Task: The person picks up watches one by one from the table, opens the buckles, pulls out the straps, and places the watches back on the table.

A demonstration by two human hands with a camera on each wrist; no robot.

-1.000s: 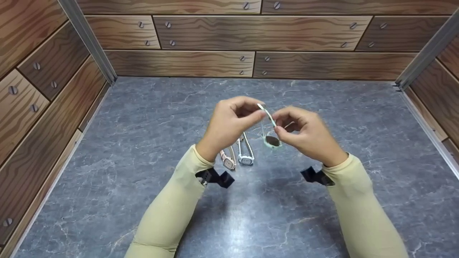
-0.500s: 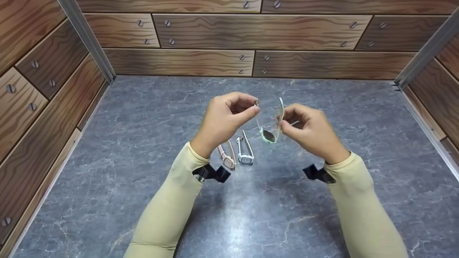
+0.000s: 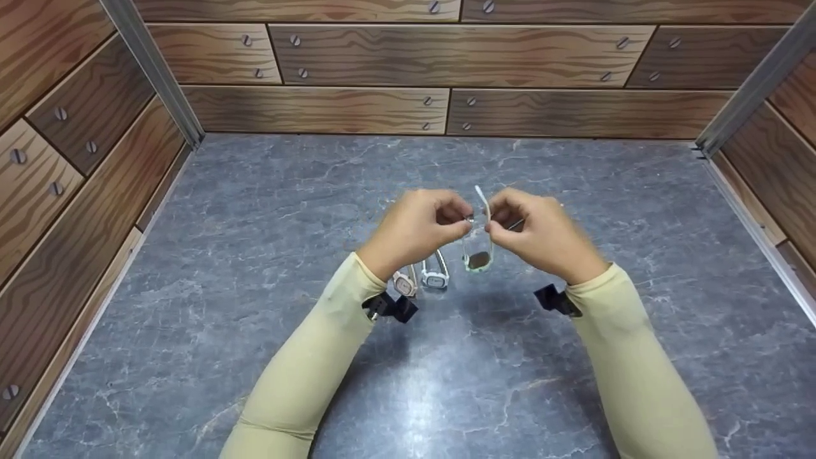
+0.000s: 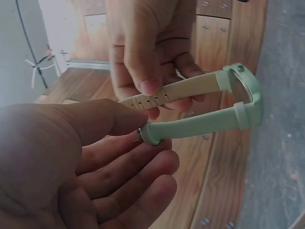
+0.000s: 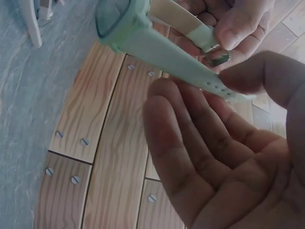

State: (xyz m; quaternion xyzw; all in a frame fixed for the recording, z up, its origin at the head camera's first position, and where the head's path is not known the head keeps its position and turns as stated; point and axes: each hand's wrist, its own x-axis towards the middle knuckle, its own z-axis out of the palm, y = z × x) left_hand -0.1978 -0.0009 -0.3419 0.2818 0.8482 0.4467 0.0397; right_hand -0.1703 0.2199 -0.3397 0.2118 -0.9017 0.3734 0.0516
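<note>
A mint green wristwatch (image 3: pixel 478 262) hangs above the table from both hands, its case lowest and the dark case back facing me. My left hand (image 3: pixel 422 222) pinches the strap's buckle end; the metal buckle (image 5: pixel 220 60) pokes out beside its thumb in the right wrist view. Between thumb and fingers, my right hand (image 3: pixel 542 231) grips the other strap half near its punched holes, and that tip sticks up past the fingers. In the left wrist view the two strap halves (image 4: pixel 195 125) run side by side, apart at their ends. The strap is unbuckled.
On the grey marbled table (image 3: pixel 268 357), a white watch (image 3: pixel 435 279) and a pink watch (image 3: pixel 405 284) lie beside each other, partly behind the left hand. Wood-patterned panels (image 3: pixel 472 54) wall the back and sides.
The hands first drew apart, the holed strap half swinging upright in the right hand. Since then the left hand has moved right and down, bringing the buckle end close to the other half again.
</note>
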